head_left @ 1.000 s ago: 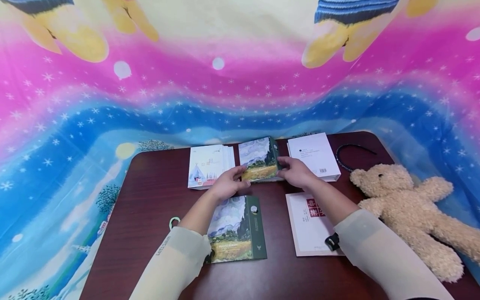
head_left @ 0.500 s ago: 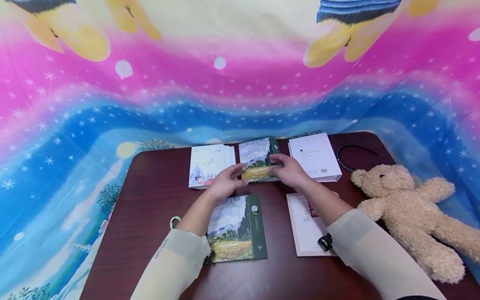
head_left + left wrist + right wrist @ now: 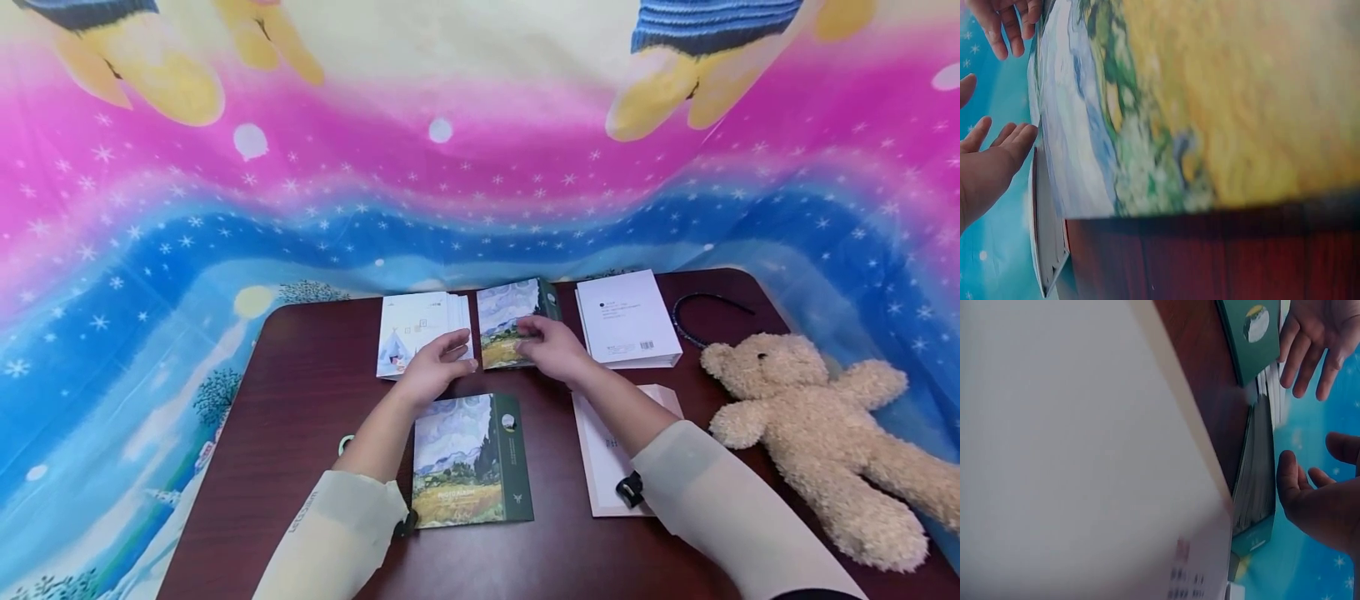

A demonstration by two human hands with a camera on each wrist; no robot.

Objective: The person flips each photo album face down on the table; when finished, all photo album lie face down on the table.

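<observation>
A photo album with a painted landscape cover (image 3: 510, 308) and a green spine lies at the back middle of the table. My right hand (image 3: 555, 348) hovers over its lower right part, with loosely bent fingers and nothing held. Left of that album, my left hand (image 3: 433, 367) is held with fingers spread, overlapping the white album with a tent picture (image 3: 401, 333). A second landscape photo album (image 3: 459, 462) lies nearer, between my forearms. In the right wrist view, both hands face each other, and the back album's page edges (image 3: 1257, 469) show.
At the back right lies a white album (image 3: 628, 317), its printed side up. A pale album (image 3: 596, 467) is partly under my right forearm. A black headband (image 3: 678, 312) and a teddy bear (image 3: 813, 425) occupy the right side. A patterned cloth (image 3: 450, 208) hangs behind the table.
My right hand has let go of the back album's spine edge and shifted left over its cover. My left hand has drawn off to the left. The albums stay where they were.
</observation>
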